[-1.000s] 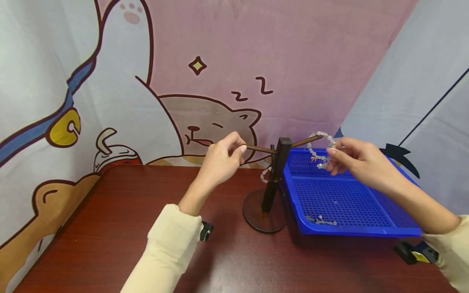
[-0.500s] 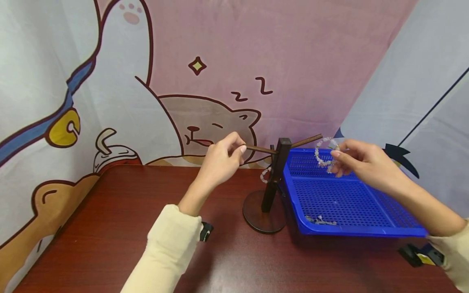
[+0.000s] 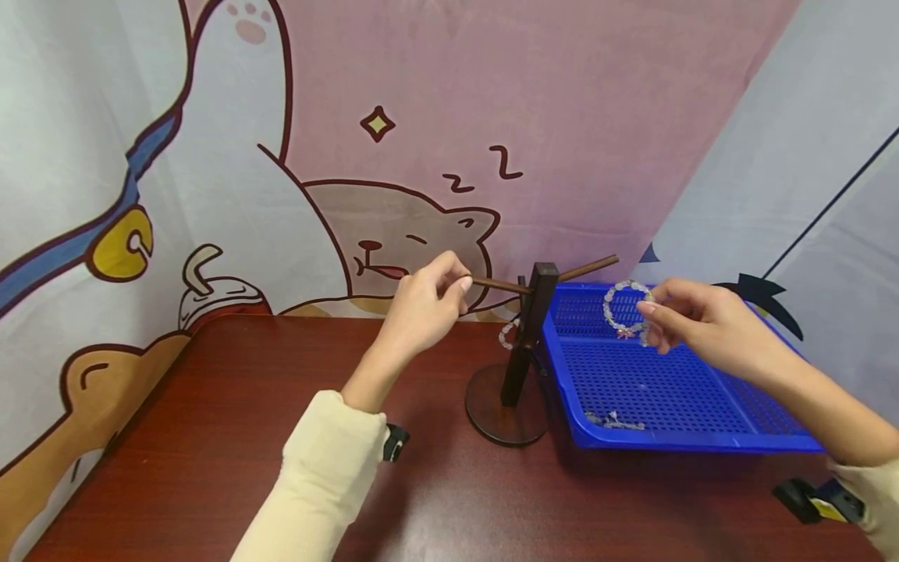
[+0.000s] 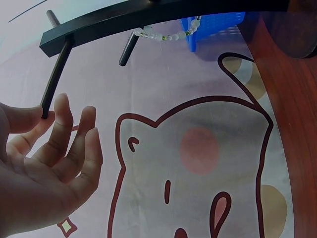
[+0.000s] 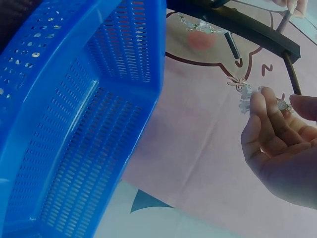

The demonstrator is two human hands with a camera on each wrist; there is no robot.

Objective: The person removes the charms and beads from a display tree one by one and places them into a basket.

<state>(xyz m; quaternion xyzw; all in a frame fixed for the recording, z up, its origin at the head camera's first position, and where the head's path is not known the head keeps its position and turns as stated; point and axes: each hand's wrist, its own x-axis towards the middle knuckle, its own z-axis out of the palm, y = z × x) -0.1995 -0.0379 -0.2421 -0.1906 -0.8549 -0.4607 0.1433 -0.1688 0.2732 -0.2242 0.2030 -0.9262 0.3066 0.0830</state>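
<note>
My left hand (image 3: 426, 308) pinches the tip of the left peg (image 3: 500, 286) of a dark wooden stand (image 3: 535, 316) between thumb and index finger. My right hand (image 3: 712, 321) pinches a pale beaded bracelet (image 3: 609, 311) by its right side. The loop hangs just right of and below the tip of the right peg (image 3: 590, 268), apart from it, over the blue basket. A small pinkish charm (image 3: 623, 332) dangles at its lower edge. Another beaded bracelet (image 4: 171, 36) hangs on a lower peg behind the post, partly hidden in the head view.
A blue perforated plastic basket (image 3: 674, 445) stands right of the stand's round base (image 3: 495, 421). Inside its near left corner lies more beaded jewellery (image 3: 614, 422). The reddish-brown table (image 3: 232, 437) ends at a patterned cloth backdrop (image 3: 576, 117).
The bracelet, around the right peg's end a second ago, has come off its tip. My right hand has carried it right and slightly down. My left hand has kept its place.
</note>
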